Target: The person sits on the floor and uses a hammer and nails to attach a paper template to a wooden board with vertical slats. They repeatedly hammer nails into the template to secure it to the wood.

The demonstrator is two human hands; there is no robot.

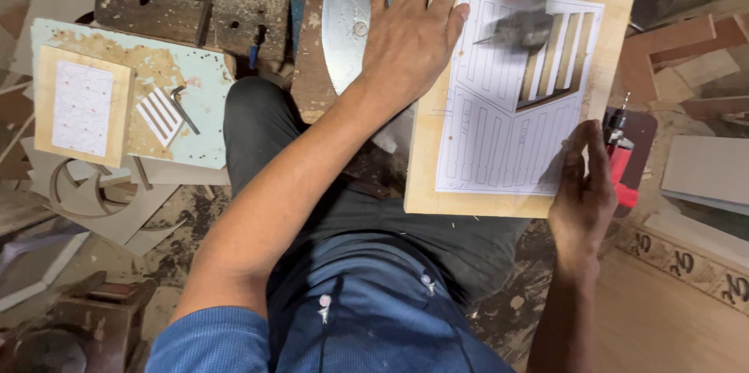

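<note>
The left hand (409,30) has its fingertips cut off by the top edge. A blurred dark tool (519,28) smears over the board (425,154), hiding part of the paper pattern (499,119). The right hand (583,193) covers the board's lower right corner.

board (425,162): pale tan wood
paper template (499,131): white, thin dark slat outlines
shirt (374,326): blue
panel (199,127): pale blue-green, worn brown patches
disc (343,18): silvery grey
tool (622,166): red
</note>
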